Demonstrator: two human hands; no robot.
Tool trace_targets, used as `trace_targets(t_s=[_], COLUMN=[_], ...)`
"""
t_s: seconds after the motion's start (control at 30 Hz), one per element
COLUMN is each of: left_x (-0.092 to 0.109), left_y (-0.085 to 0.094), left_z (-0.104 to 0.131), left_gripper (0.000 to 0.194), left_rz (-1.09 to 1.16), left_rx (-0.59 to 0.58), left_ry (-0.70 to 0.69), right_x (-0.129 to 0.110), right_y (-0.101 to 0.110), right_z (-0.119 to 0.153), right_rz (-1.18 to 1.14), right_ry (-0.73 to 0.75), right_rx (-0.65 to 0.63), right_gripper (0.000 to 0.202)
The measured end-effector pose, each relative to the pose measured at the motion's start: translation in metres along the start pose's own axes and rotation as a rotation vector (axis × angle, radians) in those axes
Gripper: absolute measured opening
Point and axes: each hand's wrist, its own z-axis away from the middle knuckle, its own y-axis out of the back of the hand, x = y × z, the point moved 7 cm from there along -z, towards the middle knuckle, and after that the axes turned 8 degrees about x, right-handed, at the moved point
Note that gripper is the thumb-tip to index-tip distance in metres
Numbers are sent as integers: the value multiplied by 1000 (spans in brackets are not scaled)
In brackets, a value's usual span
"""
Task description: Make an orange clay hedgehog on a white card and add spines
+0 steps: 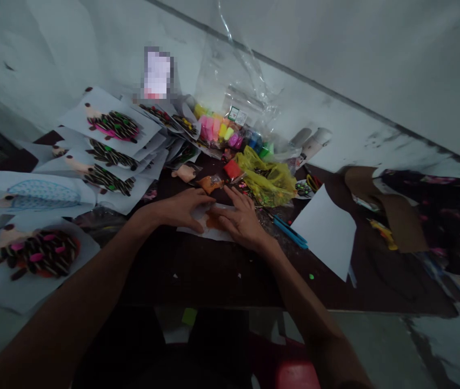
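A small sheet of white paper (224, 235) lies on the dark table in front of me, with a flattened patch of orange clay (213, 222) on it. My left hand (183, 208) rests at the paper's left side, fingers stretched out and thumb on the sheet. My right hand (242, 217) lies over the right part of the paper, its fingers extended across the orange patch and partly hiding it. Just beyond my fingertips are an orange clay packet (210, 183) and a peach-coloured lump (184, 173). Neither hand grips anything that I can see.
Hedgehog pictures (112, 127) covered in seed-like pieces are stacked at left. A clear bag of coloured clay (230, 129) leans on the wall. Right of it sit a yellow plastic bag (268, 183), blue-handled scissors (290, 231), blank paper (325, 229) and brown cardboard (402, 221).
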Motion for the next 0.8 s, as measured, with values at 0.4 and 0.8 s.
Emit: trace_targets(t_s=[0.4, 0.8], left_x=[3, 8], left_y=[2, 5], left_z=[1, 4], left_gripper=[73, 73], left_rz=[10, 35], left_rx=[-45, -57], left_ry=[-1, 3], right_x=[-7, -24], right_y=[-1, 10], right_z=[-4, 12], right_rz=[-1, 49], right_ry=[95, 120], right_rx=[-31, 9], right_gripper=[31, 29])
